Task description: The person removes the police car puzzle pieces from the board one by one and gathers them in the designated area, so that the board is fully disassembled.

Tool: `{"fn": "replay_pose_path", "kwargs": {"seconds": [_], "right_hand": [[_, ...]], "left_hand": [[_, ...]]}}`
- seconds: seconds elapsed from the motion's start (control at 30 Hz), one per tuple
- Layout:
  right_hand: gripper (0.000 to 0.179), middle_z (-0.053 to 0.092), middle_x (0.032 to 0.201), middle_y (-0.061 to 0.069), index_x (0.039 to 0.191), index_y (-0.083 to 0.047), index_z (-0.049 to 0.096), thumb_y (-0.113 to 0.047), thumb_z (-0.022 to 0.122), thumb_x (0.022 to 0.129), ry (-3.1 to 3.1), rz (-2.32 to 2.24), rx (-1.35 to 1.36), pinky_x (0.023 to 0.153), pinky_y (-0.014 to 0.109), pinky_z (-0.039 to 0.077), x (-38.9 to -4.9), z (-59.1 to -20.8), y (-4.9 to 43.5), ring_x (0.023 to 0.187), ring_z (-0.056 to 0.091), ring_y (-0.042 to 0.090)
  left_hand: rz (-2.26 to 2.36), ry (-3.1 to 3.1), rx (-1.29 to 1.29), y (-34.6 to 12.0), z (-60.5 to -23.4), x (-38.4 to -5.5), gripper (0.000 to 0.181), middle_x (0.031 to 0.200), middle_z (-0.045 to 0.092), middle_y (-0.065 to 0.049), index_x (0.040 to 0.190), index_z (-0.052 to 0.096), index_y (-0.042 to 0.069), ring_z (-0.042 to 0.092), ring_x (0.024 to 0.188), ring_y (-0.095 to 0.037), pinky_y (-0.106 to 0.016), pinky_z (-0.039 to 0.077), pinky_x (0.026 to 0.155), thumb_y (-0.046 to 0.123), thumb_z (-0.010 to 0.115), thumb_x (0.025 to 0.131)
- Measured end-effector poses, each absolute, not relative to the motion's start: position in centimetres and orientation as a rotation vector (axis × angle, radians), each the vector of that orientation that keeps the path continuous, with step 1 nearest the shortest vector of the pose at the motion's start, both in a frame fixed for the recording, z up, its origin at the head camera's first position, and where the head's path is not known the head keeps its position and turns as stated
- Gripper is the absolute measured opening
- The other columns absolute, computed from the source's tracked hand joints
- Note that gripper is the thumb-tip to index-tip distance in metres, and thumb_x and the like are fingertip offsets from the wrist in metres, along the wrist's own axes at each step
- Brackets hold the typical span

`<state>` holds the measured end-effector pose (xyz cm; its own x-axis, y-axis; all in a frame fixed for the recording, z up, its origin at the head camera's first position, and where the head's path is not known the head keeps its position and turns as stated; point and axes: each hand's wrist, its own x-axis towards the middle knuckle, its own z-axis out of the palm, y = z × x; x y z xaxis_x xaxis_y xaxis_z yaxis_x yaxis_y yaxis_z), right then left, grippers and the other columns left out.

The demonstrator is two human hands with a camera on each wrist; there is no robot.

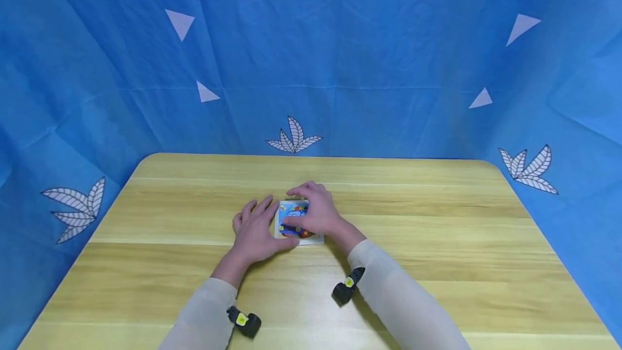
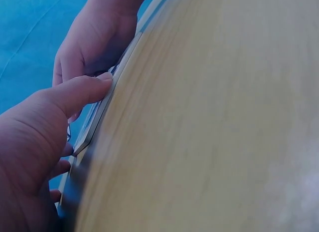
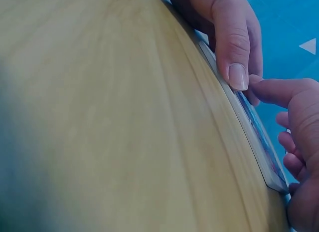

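Observation:
A small square picture board [image 1: 318, 240] lies flat on the table, with a pale border and a bright blue, red and yellow picture. My left hand [image 1: 256, 236] lies at its left side, fingers stretched out and spread. Its thumb [image 2: 82, 92] rests straight on the board's near edge. Over the right part of the picture arches my right hand [image 1: 318, 212], its thumb [image 3: 274, 91] reaching left across the surface near the left thumb. The other right fingers bend toward the far edge. Whether they pinch a piece of the picture is hidden.
The wooden table [image 1: 437, 242] has rounded far corners and stretches out on both sides of the board. Behind it hangs a blue cloth [image 1: 389, 69] with white triangles and leaf prints. A small black camera [image 1: 343, 291] is strapped to the right wrist, another [image 1: 249, 324] to the left.

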<state>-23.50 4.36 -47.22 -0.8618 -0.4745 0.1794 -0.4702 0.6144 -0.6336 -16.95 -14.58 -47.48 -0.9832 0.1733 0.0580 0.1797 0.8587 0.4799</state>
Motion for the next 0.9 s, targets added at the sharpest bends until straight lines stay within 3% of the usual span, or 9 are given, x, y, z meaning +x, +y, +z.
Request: {"fn": "replay_pose_path", "kwargs": {"seconds": [0.9], "right_hand": [[0.051, 0.054, 0.12, -0.006, 0.12, -0.036, 0.07, -0.052, 0.084, 0.073, 2.776, -0.918, -0.859, 0.082, 0.039, 0.029, -24.5, -47.3, 4.3, 0.105, 0.047, 0.017]], "left_hand": [[-0.777, -3.046, -0.271, -14.5, -47.5, -16.9, 0.109, 0.161, 0.027, -0.007, 0.156, 0.038, 0.016, 0.013, 0.144, -0.041, -0.063, 0.009, 0.104, 0.071, 0.075, 0.07]]}}
